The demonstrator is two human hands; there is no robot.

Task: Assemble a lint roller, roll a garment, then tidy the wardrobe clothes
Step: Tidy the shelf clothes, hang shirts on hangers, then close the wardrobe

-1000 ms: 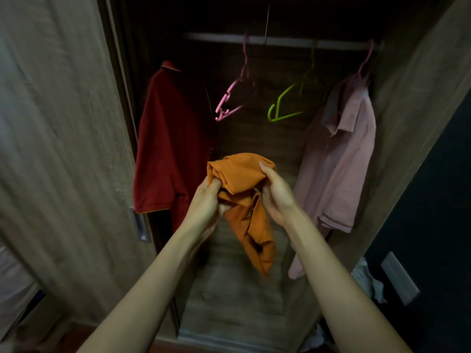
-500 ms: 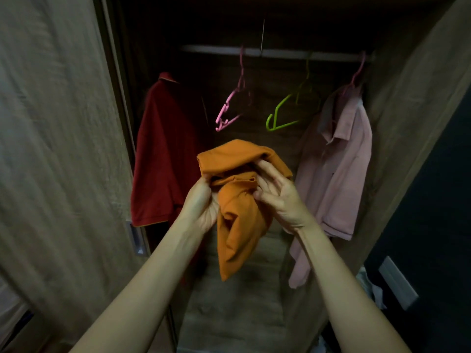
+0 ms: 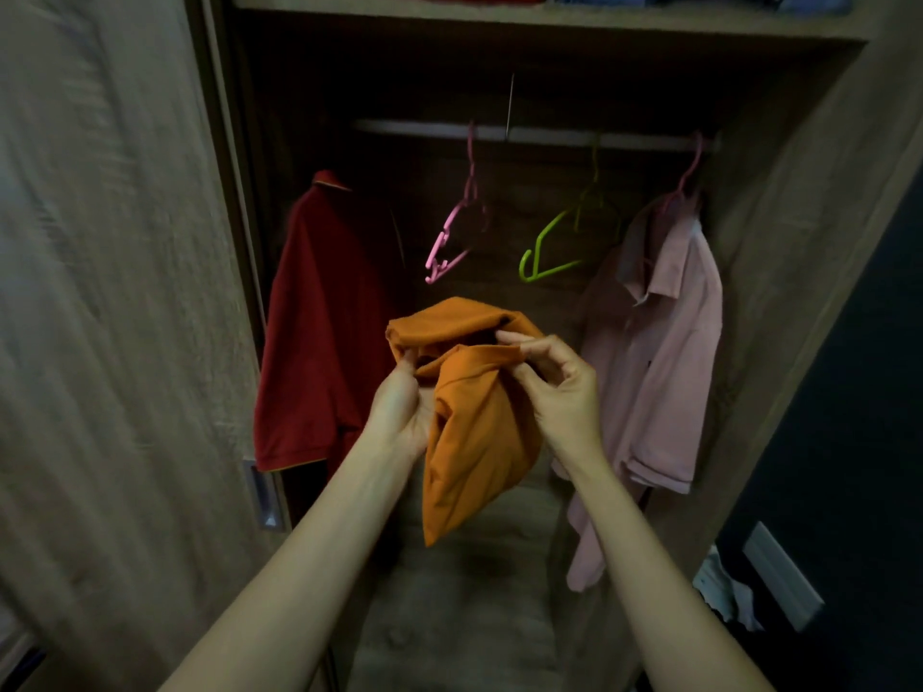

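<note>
One tall wood-grain wardrobe [image 3: 799, 242] fills the view, its pale sliding door [image 3: 100, 292] pushed to the left and a shelf [image 3: 499, 17] of folded clothes across the top. Below the shelf a metal hanging rail [image 3: 549, 137] runs side to side. A dark red short-sleeved polo shirt [image 3: 324, 342] hangs at the left end and a dusty pink short-sleeved polo shirt [image 3: 659, 372] at the right. In front of the gap between them, held up in the air, is a bunched orange cotton garment [image 3: 474, 442], its lower part drooping to a point. The left hand [image 3: 399, 412] grips the garment's left edge, thumb and curled fingers closed on the cloth. The right hand [image 3: 564, 392] pinches a fold at the upper right between thumb and bent fingertips. On the rail behind hang two bare plastic hangers, well apart from the garment: a pink hanger [image 3: 449, 242] and a lime green hanger [image 3: 544, 252].
</note>
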